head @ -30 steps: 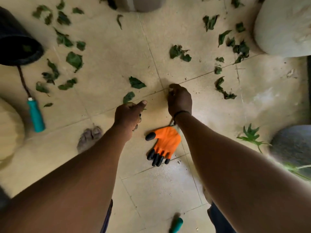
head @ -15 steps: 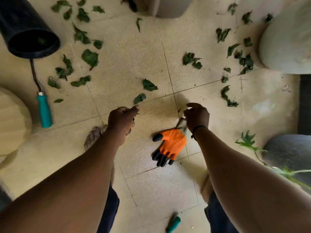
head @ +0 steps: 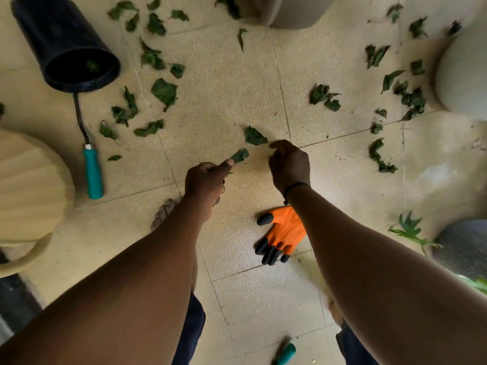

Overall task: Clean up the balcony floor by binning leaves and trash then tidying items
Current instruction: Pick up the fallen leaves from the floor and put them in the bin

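Dark green leaves lie scattered over the beige tiled floor [head: 224, 83]. My left hand [head: 205, 185] is curled in a fist with small leaf bits showing between its fingers; its thumb tip touches a small leaf [head: 240, 155]. My right hand [head: 288, 164] hovers low with curled fingers, one fingertip at the edge of another leaf [head: 254, 137]; whether it pinches anything is hidden. A black bin [head: 79, 56] lies tipped at the upper left, a leaf inside. An orange glove with black fingertips [head: 286, 233] lies under my right forearm.
A teal-handled tool [head: 92, 172] lies below the bin; another teal handle [head: 286, 354] is near my feet. Pots ring the area: a beige one [head: 31, 185] left, a pale one [head: 463, 75] right, a grey one [head: 466, 246] with a green plant [head: 408, 229].
My right hand left the spot above the glove and moved up to the leaf by the tile joint. My left hand shifted slightly forward to the smaller leaf.
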